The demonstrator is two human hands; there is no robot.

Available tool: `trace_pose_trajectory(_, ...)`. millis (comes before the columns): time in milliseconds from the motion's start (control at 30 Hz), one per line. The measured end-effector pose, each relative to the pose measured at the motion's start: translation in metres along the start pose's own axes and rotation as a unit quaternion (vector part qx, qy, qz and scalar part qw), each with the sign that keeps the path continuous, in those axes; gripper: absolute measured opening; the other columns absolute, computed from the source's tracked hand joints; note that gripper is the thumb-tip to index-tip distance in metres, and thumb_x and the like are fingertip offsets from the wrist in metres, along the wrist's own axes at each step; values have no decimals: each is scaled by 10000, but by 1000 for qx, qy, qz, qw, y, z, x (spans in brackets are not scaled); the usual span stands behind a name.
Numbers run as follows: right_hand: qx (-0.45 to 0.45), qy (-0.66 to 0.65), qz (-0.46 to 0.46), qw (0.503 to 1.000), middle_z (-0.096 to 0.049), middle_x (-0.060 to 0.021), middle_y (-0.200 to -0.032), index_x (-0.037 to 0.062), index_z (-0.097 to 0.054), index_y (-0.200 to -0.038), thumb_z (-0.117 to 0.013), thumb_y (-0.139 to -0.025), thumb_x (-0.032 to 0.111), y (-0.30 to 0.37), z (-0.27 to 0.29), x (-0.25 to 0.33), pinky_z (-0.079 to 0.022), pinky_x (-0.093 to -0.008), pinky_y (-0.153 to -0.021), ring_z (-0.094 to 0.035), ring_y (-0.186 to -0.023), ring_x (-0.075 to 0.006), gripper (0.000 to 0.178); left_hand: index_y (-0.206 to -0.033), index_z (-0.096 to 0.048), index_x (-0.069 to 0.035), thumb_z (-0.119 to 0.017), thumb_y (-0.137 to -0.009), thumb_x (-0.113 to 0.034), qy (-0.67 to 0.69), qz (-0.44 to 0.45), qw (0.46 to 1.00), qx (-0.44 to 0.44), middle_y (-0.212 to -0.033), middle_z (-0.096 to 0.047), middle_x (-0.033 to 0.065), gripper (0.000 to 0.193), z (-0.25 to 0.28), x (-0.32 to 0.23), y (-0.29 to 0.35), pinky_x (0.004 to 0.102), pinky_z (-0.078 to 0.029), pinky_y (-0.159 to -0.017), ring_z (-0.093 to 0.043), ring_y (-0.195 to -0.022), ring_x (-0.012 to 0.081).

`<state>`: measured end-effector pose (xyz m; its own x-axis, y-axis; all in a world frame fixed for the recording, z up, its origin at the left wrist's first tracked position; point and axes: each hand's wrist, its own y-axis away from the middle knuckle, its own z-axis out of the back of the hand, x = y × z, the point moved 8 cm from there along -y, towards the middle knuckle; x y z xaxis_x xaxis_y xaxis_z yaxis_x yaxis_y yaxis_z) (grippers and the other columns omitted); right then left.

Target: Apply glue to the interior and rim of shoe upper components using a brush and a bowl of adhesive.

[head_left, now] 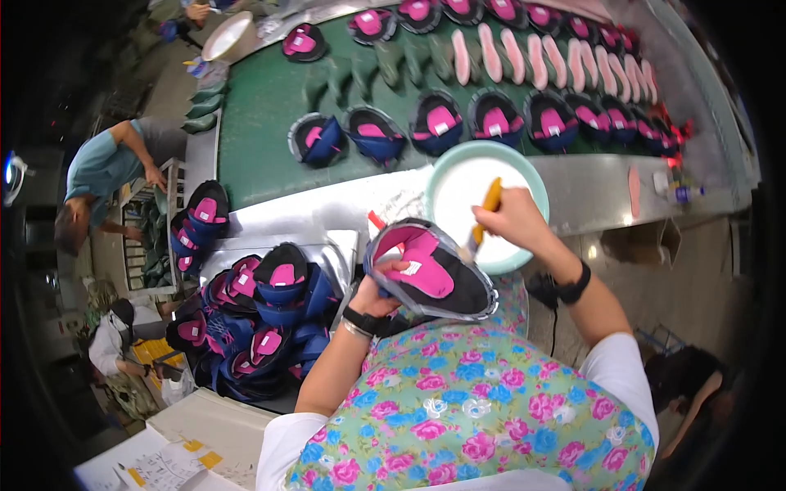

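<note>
My left hand [375, 296] is closed on the near-left edge of a shoe upper [434, 282], with its opening and bright pink lining turned up toward me. In my right hand [517, 219] is a brush with a yellow handle [492, 195], gripped in the fingers. The bristles point down at the upper's far right edge; whether they touch it is hard to tell. Just beyond the upper stands a pale green bowl [538, 182] of white liquid [455, 190], partly under my right hand.
Beyond the metal ledge [589, 184], a green belt [254, 123] carries rows of uppers [438, 123], pink insoles [536, 61] and dark green foot-shaped pieces [390, 64]. A heap of blue uppers [282, 286] lies left. One person [106, 168] bends over a rack [135, 221]; others work nearby.
</note>
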<state>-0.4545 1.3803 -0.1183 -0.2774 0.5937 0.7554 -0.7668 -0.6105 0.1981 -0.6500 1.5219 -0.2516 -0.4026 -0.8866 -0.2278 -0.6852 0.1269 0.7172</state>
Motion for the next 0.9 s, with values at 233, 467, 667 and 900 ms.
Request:
trace_pose_trajectory(233, -160, -246, -82, 953, -615, -90, -610, -47, -618, -763, -635, -848, 174, -15, 27, -29, -427, -225, -468, -576, -512, -116, 237, -1349, -363, -45, -560, -892, -223, 28, -309, 947, 87, -1329, -462, 123, 529, 72, -139, 27, 436, -381, -1019, -460, -1212, 265)
trace_pose_trajectory(467, -108, -248, -135, 953, -621, -97, -640, -25, -600, -752, -628, -856, 150, -48, -30, -19, -448, -238, -473, -586, -516, -138, 206, -1299, -388, 19, -436, -943, -98, 89, -482, 870, -43, -1290, -467, 170, 378, 250, -303, -52, 436, -443, -992, -492, -1155, 301)
trace_pose_trajectory(667, -117, -194, -213, 950, -621, -102, -620, -44, -611, -755, -611, -864, 135, -56, -58, -18, -448, -238, -497, -583, -521, -137, 209, -1276, -391, 28, -425, -926, -44, 216, -479, 850, -47, -1246, -492, 194, 359, 269, -390, -152, 475, -431, -1014, -492, -1164, 313)
trace_pose_trajectory(900, -106, -162, -239, 952, -618, -99, -619, -41, -608, -750, -608, -855, 107, -72, -67, -21, -449, -241, -503, -586, -523, -142, 182, -1014, -458, 43, -378, -733, 160, 210, -453, 834, -235, -888, -561, 153, 315, 343, -400, -193, 421, -571, -745, -594, -784, 267)
